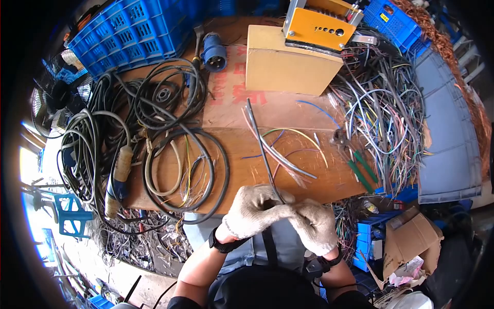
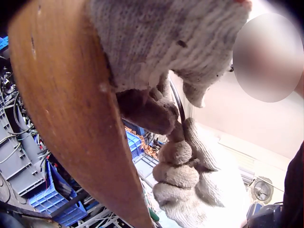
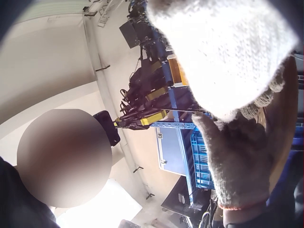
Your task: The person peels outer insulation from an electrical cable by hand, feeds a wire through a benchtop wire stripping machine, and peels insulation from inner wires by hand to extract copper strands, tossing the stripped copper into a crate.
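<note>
Both hands wear off-white knitted gloves and meet at the table's near edge. A thin black cable runs from them across the tabletop, its far end pointing toward the back. The left hand has its fingers bent about the cable. Curled tightly, the right hand grips the cable's near part, and its fingers hide that end. In the left wrist view the cable passes from the left hand into the right fist. Loose cut wires lie just beyond the hands on the wooden table.
Coiled black cables crowd the left side, with a blue plug behind. A yellow machine stands on a tan block. Green-handled pliers lie beside a wire heap on the right. Blue crates stand at the back.
</note>
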The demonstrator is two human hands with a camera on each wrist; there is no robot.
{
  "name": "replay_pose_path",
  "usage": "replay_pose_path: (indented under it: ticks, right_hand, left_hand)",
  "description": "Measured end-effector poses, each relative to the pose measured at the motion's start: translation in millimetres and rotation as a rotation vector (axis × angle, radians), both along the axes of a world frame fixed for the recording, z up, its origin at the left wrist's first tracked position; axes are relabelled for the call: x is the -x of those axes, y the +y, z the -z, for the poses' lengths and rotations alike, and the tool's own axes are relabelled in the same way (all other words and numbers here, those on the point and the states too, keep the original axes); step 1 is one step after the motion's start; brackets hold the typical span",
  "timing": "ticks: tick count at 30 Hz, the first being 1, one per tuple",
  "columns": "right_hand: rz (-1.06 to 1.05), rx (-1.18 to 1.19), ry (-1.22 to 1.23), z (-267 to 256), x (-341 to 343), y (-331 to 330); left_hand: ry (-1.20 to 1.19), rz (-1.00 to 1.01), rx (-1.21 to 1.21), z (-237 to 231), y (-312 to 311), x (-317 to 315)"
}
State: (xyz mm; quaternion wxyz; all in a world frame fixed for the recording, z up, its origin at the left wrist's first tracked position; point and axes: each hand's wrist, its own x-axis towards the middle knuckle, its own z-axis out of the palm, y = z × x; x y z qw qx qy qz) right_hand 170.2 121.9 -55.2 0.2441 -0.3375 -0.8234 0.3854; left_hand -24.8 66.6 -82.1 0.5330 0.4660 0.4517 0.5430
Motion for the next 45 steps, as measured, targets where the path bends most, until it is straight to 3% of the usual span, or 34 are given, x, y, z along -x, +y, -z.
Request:
replay_pose_path:
  ticks: [3, 5, 9, 11, 13, 19, 39, 45]
  right_hand:
    - [0.118, -0.058, 0.117, -13.9, 0.8, 6.8]
    - [0.164, -0.124, 0.134, -26.7, -1.7, 22.7]
    - [0.206, -0.188, 0.077, -43.6, -4.5, 68.5]
    - [0.274, -0.208, 0.162, -44.6, 1.0, 86.2]
    - [0.323, -0.234, 0.089, -44.7, 0.4, 100.6]
    - [0.305, -0.338, 0.154, -42.6, 4.8, 115.2]
    - [0.486, 0.168, 0.328, -26.8, 0.6, 108.8]
    - [0.422, 0.228, 0.393, -39.9, 7.9, 102.9]
  left_hand:
    - [0.02, -0.054, -0.05, -5.4, 0.1, -2.1]
    - [-0.073, -0.108, 0.085, -10.7, -2.3, -5.7]
    - [0.145, -0.114, 0.069, -9.5, -0.7, -7.6]
    - [0.153, -0.121, 0.059, -12.0, -0.8, -8.1]
    - [0.16, -0.133, 0.052, -11.6, -0.9, -8.9]
    - [0.086, -0.147, 0.083, -8.7, -1.0, -10.6]
    - [0.128, -0.133, 0.079, -14.6, -1.4, -9.4]
    - [0.155, -0.137, 0.062, -13.3, -1.1, -9.3]
